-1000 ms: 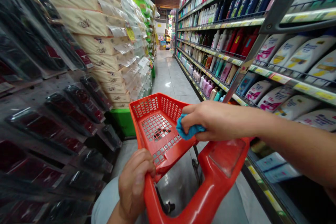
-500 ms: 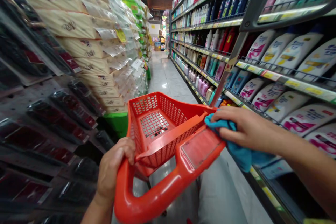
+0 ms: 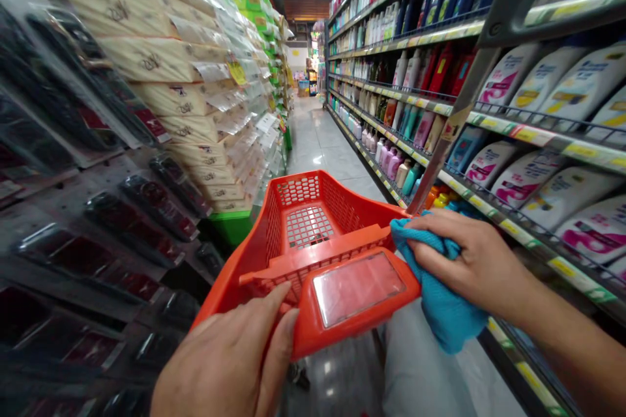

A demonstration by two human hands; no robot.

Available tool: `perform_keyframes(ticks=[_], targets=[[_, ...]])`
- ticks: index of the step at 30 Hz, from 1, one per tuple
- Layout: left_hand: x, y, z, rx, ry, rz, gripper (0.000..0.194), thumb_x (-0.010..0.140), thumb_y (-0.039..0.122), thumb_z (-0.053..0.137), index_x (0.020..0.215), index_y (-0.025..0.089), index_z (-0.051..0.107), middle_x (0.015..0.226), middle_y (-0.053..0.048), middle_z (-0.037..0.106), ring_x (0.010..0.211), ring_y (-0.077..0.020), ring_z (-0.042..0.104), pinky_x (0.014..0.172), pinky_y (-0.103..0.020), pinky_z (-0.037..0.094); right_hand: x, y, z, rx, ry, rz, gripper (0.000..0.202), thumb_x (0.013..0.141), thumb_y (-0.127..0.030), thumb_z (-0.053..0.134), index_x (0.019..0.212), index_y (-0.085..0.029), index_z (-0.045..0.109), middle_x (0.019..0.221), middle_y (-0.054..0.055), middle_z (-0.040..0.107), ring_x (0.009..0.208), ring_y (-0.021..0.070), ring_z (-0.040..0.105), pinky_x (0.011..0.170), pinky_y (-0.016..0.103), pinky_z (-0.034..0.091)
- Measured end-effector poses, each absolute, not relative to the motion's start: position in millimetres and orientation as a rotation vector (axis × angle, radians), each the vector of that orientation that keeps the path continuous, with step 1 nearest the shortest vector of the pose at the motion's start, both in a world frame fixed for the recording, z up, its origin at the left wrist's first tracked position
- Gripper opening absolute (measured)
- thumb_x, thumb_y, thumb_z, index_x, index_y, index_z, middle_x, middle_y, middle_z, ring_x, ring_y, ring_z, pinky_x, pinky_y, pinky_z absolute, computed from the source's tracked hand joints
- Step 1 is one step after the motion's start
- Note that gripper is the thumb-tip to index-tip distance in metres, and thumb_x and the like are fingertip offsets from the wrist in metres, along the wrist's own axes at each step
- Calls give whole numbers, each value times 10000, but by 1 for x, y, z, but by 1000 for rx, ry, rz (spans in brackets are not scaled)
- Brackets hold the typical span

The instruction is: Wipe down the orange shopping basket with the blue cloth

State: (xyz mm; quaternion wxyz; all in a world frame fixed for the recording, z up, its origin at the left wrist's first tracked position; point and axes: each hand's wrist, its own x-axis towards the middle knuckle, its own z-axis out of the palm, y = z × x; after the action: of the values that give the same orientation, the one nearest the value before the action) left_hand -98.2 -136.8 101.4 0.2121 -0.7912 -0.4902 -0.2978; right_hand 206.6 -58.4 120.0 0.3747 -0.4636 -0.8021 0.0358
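A red plastic shopping cart (image 3: 337,212) stands in front of me, its basket pointing down the aisle. My left hand (image 3: 225,355) is closed over the left part of its handle, which it mostly hides. Thumb and forefinger lie near the handle's panel (image 3: 359,290), which has a clear cover. My right hand (image 3: 469,257) grips a bunched blue cloth (image 3: 452,316) against the cart's right rim, beside the right end of the handle. Part of the cloth hangs below that hand.
Shelves of bottles (image 3: 508,176) line the right side. Stacked tissue packs (image 3: 161,58) and hanging blister packs (image 3: 132,215) crowd the left. A metal post (image 3: 443,150) rises at the cart's right. Tiled floor (image 3: 313,133) runs ahead between them.
My left hand has moved from the basket's left rim, rightward and nearer, onto the handle. The cart has turned slightly in view. My right hand keeps the cloth at the right rim.
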Motion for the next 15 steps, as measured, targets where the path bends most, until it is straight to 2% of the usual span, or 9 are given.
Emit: perform_keyframes(ticks=[3,5,9,12,15], targets=[[-97,-131,103,-2169,-1386,-745,352,1007,356,429,795,241,686,734,5,748,641,-183,688,653,-337,491,224,-45,116,-1347,-1870,88,208,852,-313,580,913,-231,762,924,32,766,830,205,709,758,301,538],[-106,-126,102,-2137,-1376,-780,361,996,332,450,725,233,668,686,8,725,603,-173,661,646,-335,470,230,-45,114,-1392,-1802,91,222,840,-347,592,911,-236,771,942,34,773,851,220,716,768,315,545],[-134,-111,98,-2106,-1279,-904,301,967,290,481,752,224,682,698,5,730,633,-172,677,697,-333,488,230,-55,110,-1373,-1752,222,230,838,-398,620,905,-244,777,947,28,779,856,224,724,780,321,558],[-145,-103,99,-1988,-1429,-997,303,972,289,470,743,237,662,702,-4,718,667,-186,678,738,-352,507,224,-63,95,-1323,-1603,348,227,824,-426,667,882,-230,765,871,23,776,798,214,726,760,314,578],[-123,-105,100,-1886,-1529,-1059,186,954,324,521,929,236,683,892,-43,753,874,-240,698,880,-410,514,211,-73,75,-1267,-1430,374,214,822,-424,699,893,-228,748,874,27,771,788,212,728,739,312,593]])
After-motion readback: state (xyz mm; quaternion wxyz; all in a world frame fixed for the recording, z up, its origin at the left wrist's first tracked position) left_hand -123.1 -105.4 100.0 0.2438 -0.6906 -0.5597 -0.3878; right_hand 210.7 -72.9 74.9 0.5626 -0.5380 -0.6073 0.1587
